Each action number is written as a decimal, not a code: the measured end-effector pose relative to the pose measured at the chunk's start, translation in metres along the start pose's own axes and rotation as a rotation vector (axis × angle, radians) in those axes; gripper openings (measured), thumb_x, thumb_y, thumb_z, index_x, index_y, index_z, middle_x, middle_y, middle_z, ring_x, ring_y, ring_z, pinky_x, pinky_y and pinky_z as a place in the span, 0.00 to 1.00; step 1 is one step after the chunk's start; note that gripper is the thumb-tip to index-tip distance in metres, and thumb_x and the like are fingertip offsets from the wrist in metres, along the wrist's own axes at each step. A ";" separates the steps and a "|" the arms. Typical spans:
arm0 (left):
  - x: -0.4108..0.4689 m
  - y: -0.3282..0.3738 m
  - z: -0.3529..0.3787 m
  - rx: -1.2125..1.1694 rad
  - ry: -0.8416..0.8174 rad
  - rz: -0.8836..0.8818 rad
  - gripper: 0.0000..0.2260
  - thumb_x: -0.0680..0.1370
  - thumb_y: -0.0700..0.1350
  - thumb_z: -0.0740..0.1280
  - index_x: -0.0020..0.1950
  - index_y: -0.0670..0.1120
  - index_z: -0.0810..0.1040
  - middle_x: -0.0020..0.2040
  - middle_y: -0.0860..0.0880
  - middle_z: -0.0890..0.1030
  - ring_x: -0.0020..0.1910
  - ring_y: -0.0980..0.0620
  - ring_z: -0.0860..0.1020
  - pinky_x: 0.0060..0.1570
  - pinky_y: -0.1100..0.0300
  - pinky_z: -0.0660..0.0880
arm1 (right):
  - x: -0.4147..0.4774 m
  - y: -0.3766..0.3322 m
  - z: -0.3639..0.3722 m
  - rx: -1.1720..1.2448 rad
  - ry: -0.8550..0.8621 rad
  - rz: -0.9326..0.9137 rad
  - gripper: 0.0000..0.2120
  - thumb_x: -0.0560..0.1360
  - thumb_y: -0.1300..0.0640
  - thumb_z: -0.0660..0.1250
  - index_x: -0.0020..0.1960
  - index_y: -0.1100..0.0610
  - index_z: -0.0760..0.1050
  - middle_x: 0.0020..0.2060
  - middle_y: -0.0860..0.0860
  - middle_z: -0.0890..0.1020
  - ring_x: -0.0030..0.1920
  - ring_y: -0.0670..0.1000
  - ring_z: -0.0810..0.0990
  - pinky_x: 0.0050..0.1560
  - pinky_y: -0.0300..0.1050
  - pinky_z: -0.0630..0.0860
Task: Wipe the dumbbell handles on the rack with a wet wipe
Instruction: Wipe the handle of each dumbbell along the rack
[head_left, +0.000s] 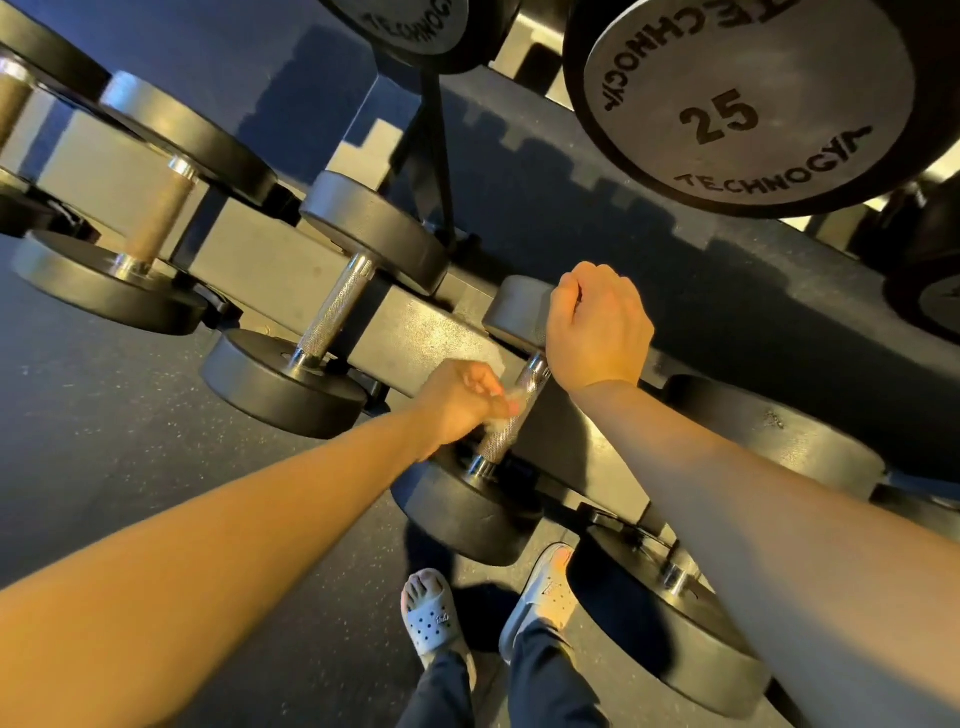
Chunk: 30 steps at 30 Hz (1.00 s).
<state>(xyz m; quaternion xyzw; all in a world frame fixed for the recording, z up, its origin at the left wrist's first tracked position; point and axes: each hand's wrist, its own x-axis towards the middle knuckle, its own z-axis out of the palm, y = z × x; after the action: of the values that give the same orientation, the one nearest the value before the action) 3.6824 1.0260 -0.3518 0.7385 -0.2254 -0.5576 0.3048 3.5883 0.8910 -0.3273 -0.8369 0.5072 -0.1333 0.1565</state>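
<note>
In the middle of the frame the left hand (457, 402) pinches a bunched wipe (506, 405) against the side of a dumbbell's (467, 514) knurled handle (501, 444), with fingers and thumb curled round the cloth. Just above and to the right, the right hand (597, 327) grips the same dumbbell by its far head (511, 312), fingers curled over the edge. The dumbbell lies in its cradle on the rack (410, 322), sloping from centre down towards the lower middle.

The main risk seems to be the dumbbell shifting. If the right hand pulls or twists while the left rubs hard along the handle, the weight could roll out of its cradle. The feet directly below it, at bottom centre, are in open sandals (431, 618), so a drop would land badly.

The wipe is small and wadded. It appears to cover only one side of the handle, so the underside and the shiny collars at each end could be missed unless the hand wraps round or the bar is turned. Knurling may also snag and shred a thin wet cloth.

Fingers between handle and rack beam could get nipped if the dumbbell settles.

The next handle (337, 312), centre left, and the others further to the upper left look not yet reached. One wipe may dry out before them.
</note>
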 end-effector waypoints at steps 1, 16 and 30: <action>-0.004 -0.007 -0.006 0.126 -0.087 -0.001 0.10 0.74 0.44 0.79 0.45 0.39 0.82 0.43 0.44 0.85 0.41 0.54 0.83 0.52 0.55 0.81 | 0.000 -0.001 -0.001 -0.001 -0.003 0.001 0.15 0.84 0.49 0.53 0.44 0.52 0.73 0.37 0.48 0.75 0.40 0.50 0.75 0.39 0.51 0.79; -0.007 0.015 0.035 0.192 0.199 0.116 0.12 0.76 0.40 0.75 0.38 0.49 0.74 0.41 0.54 0.83 0.36 0.62 0.78 0.35 0.71 0.73 | -0.001 -0.003 -0.002 0.023 -0.002 0.024 0.14 0.84 0.50 0.55 0.45 0.52 0.74 0.38 0.49 0.76 0.41 0.50 0.76 0.40 0.52 0.79; 0.003 0.024 0.022 -0.127 0.237 0.132 0.13 0.78 0.40 0.74 0.38 0.49 0.73 0.27 0.59 0.75 0.29 0.64 0.75 0.36 0.72 0.71 | -0.001 -0.002 -0.005 0.032 0.002 0.001 0.14 0.83 0.50 0.55 0.42 0.52 0.72 0.36 0.48 0.74 0.40 0.50 0.75 0.37 0.52 0.77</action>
<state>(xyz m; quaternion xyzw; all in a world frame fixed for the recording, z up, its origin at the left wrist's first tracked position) 3.6624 1.0030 -0.3413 0.7619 -0.2002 -0.4582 0.4117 3.5876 0.8924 -0.3223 -0.8339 0.5055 -0.1423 0.1695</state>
